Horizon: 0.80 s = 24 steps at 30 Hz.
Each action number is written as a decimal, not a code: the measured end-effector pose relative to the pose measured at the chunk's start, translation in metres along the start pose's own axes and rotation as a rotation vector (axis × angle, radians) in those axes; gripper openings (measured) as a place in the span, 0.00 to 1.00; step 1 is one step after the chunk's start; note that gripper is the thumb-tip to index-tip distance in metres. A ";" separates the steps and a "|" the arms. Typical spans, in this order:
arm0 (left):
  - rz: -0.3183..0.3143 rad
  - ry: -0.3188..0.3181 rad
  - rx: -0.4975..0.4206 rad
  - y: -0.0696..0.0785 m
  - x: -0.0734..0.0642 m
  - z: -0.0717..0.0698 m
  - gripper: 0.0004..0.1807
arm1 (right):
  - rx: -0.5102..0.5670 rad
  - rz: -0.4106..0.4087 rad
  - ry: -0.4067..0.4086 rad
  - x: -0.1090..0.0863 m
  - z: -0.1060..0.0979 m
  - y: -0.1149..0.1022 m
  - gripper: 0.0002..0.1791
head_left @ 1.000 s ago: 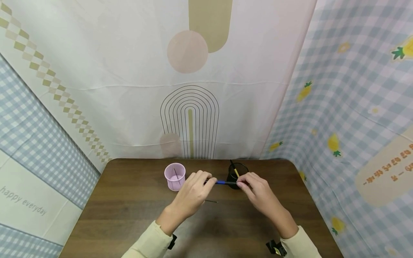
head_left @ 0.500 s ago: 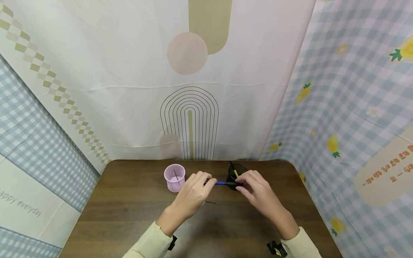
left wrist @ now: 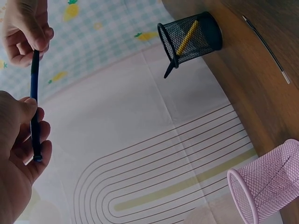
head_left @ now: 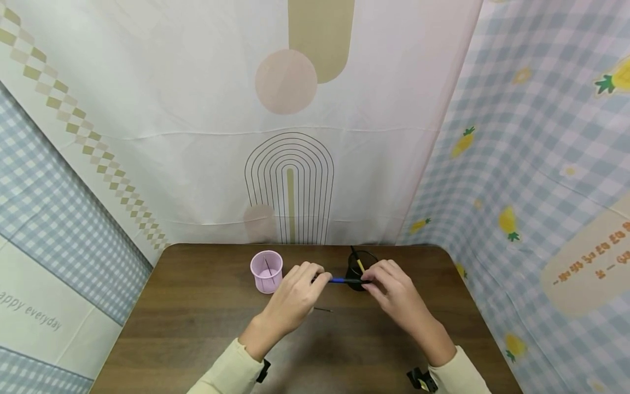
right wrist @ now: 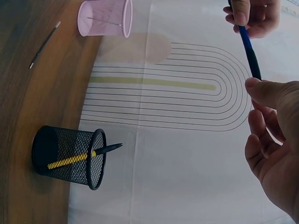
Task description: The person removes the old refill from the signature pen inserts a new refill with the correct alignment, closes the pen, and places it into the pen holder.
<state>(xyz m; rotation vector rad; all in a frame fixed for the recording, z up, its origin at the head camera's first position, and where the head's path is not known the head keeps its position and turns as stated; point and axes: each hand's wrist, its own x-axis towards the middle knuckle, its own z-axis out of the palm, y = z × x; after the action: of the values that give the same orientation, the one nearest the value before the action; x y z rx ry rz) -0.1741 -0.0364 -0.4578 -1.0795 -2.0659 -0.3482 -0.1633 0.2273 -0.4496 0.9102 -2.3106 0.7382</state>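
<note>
A blue pen (head_left: 338, 280) with a black grip end is held level between both hands, above the table. My left hand (head_left: 295, 293) grips its blue barrel, thumb on top and fingers curled beneath, as the left wrist view shows. The thumb and fingers of my right hand (head_left: 394, 290) pinch the black end. On the table under the hands lies a thin pen refill (right wrist: 44, 45), partly covered by the left hand in the head view. Behind the right hand stands a black mesh pen holder (right wrist: 70, 156) with a yellow and black pen (right wrist: 74, 161) leaning inside.
A pink mesh pen holder (head_left: 267, 272) stands at the back left of the wooden table (head_left: 197, 328), with another thin refill (head_left: 268, 265) in it. A printed cloth (head_left: 206, 164) hangs right behind the table's back edge. Checked cloth (head_left: 531, 180) hangs along the right side.
Both hands stay nearly in place with the pen between them. The right fingers shift slightly at the black end, spreading a little and then closing again.
</note>
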 end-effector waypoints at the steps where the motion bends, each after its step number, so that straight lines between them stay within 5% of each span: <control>1: -0.005 -0.002 -0.004 0.000 0.000 0.000 0.08 | 0.001 0.002 -0.001 0.000 0.000 0.000 0.16; 11: -0.067 -0.093 -0.069 -0.001 -0.004 -0.001 0.06 | 0.003 0.009 -0.003 -0.002 0.001 0.000 0.14; 24: -0.071 -0.076 -0.039 0.001 0.000 -0.004 0.04 | 0.010 0.025 0.018 -0.004 0.003 -0.001 0.15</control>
<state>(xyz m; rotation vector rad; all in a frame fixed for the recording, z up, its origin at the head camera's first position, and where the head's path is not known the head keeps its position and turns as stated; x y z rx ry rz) -0.1719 -0.0377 -0.4553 -1.0599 -2.1772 -0.3898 -0.1607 0.2263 -0.4542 0.8769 -2.3085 0.7665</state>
